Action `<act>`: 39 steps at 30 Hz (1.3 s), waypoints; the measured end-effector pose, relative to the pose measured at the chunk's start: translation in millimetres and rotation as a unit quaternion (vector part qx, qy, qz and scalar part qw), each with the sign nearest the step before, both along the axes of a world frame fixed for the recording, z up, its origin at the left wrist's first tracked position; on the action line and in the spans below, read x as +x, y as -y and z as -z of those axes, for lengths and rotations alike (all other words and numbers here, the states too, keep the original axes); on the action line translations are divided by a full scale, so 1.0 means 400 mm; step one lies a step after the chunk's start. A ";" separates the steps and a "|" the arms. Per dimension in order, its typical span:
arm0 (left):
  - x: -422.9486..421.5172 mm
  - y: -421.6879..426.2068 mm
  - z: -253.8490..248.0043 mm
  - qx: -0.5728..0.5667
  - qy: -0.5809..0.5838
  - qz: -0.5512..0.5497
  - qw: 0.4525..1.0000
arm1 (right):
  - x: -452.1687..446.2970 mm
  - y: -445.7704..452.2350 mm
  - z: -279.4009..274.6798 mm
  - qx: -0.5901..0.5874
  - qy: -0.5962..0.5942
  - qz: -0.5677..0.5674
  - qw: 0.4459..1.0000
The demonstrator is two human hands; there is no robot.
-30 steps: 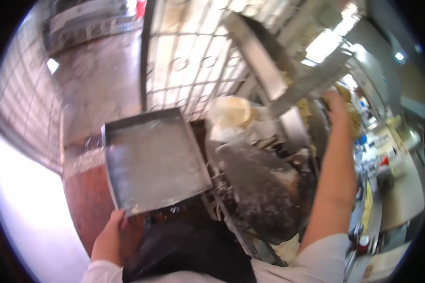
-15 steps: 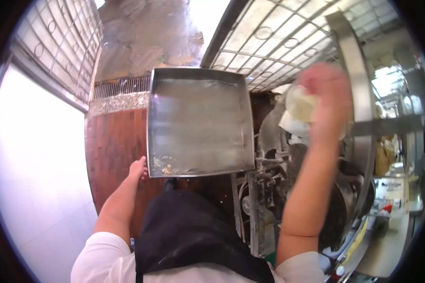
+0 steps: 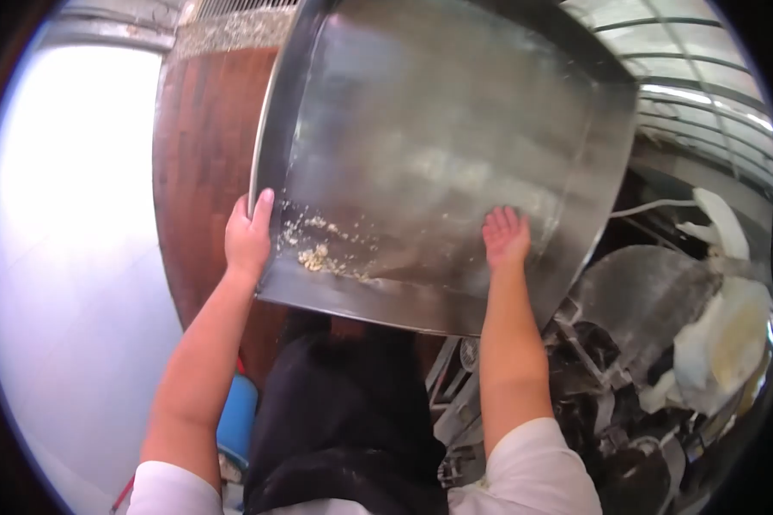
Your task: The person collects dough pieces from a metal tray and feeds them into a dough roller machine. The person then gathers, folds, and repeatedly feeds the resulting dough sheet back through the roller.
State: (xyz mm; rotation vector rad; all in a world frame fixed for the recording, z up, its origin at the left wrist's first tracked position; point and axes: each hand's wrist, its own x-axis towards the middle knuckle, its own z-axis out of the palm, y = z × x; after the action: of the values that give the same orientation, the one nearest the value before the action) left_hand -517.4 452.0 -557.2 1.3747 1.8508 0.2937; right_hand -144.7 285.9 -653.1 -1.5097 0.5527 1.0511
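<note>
A large square metal tray (image 3: pixel 421 129) with raised sides fills the upper middle of the view. My left hand (image 3: pixel 250 236) grips its left side, thumb over the rim. Pale crumbs (image 3: pixel 318 257) lie in the tray's near left corner. My right hand (image 3: pixel 506 236) is over the near right part of the tray, palm up with the fingers apart and nothing in it. Whether it touches the tray's floor I cannot tell.
Dark machinery (image 3: pixel 644 300) stands at the right, with a whitish container (image 3: pixel 730 343) beside it. A blue bucket (image 3: pixel 238 416) is at the lower left. Red-brown tiled floor (image 3: pixel 206 172) shows beyond the left white wall (image 3: pixel 86 257); a barred window is at the upper right.
The tray now looks larger, closer and tilted. My right hand has come from the machinery side to over the tray. My left hand has its thumb over the rim.
</note>
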 end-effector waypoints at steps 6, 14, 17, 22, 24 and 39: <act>0.010 -0.008 -0.006 -0.018 -0.038 0.002 0.999 | -0.499 -0.114 -0.012 0.008 -0.240 -0.260 0.935; 0.011 -0.015 0.001 -0.034 -0.055 -0.007 0.998 | -0.207 -0.093 0.000 -0.057 -0.042 -0.892 0.447; 0.005 -0.009 0.000 -0.048 -0.054 -0.011 0.997 | -0.308 -0.064 -0.021 -0.086 0.097 -0.945 0.299; 0.007 -0.009 0.000 -0.027 -0.054 -0.003 0.998 | -0.631 -0.216 -0.091 -0.085 0.148 -0.884 0.435; 0.001 -0.009 -0.003 -0.038 -0.047 -0.001 0.998 | -0.615 -0.248 -0.089 -0.062 0.149 -0.860 0.484; -0.001 -0.010 0.010 -0.021 -0.035 0.002 0.999 | -0.622 -0.320 -0.014 0.066 -0.122 -0.305 0.942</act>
State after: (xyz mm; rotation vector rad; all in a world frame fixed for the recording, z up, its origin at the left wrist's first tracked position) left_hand -517.8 455.9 -561.2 1.3762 1.9002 0.2052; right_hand -393.4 413.8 -647.5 -1.4714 0.1659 1.7366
